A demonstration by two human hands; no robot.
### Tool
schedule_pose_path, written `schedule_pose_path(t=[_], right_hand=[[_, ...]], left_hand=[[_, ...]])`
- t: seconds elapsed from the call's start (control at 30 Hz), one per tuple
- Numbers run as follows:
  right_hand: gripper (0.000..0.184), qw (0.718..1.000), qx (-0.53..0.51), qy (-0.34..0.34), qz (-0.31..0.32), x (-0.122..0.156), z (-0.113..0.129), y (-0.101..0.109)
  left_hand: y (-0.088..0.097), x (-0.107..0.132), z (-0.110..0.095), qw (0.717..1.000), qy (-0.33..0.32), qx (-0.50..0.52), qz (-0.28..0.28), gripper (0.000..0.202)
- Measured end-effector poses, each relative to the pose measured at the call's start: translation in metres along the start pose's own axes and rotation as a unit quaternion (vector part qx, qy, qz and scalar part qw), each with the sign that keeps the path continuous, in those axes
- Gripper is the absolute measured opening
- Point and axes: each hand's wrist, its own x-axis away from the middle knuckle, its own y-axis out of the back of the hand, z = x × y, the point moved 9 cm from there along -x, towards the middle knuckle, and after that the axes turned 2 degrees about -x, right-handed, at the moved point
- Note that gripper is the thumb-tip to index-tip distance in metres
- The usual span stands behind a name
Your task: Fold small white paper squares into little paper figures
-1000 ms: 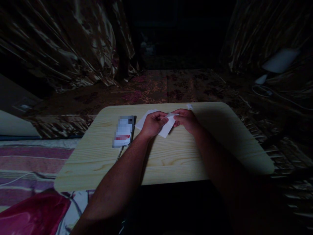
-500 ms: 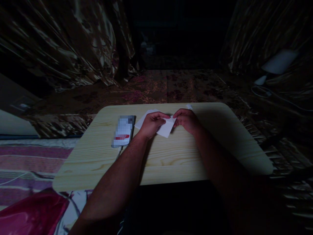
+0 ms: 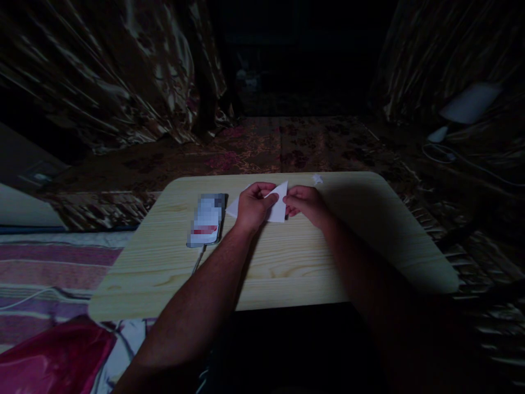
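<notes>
Over the small wooden table [image 3: 299, 268], my left hand [image 3: 255, 208] pinches a piece of white paper [image 3: 279, 213], its thumb lying across the front. A pointed corner of the paper stands up between the hands. My right hand [image 3: 305, 204] is closed at the paper's right edge, with thumb and fingertips on it. More white paper shows to the left, behind my left hand; whether it is the same sheet I cannot tell. A phone [image 3: 206, 219] with a blurred screen lies left of my left hand.
A cable [image 3: 198, 258] runs from the phone under my left forearm. Near the far table edge lies a small crumpled white scrap [image 3: 317, 179]. A white lamp [image 3: 471, 103] stands at the right. Striped bedding [image 3: 53, 268] lies left of the table, patterned curtains [image 3: 164, 71] behind.
The paper has been turned, so a corner now points up where a lower corner hung before. My right hand has shifted slightly down and left along its edge.
</notes>
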Motion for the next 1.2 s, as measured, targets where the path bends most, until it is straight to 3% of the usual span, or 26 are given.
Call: schedule_pose_path(t=[0.13, 0.3, 0.53, 1.2], right_hand=[[0.015, 0.997, 0.041, 0.040, -0.047, -0.002, 0.002, 0.007], [0.012, 0.995, 0.074, 0.063, -0.037, -0.001, 0.007, 0.002], [0.013, 0.994, 0.080, 0.062, -0.030, 0.000, 0.004, -0.005], [0.012, 0.992, 0.100, 0.074, -0.008, 0.002, 0.002, -0.006]], left_hand=[[-0.006, 0.001, 0.009, 0.999, 0.038, 0.007, 0.023, 0.035], [-0.014, 0.004, 0.017, 0.996, 0.059, 0.000, 0.067, 0.026], [-0.010, 0.003, 0.016, 0.997, 0.059, 0.018, 0.036, 0.027], [-0.011, 0.004, 0.019, 0.993, 0.091, 0.059, 0.037, 0.024]])
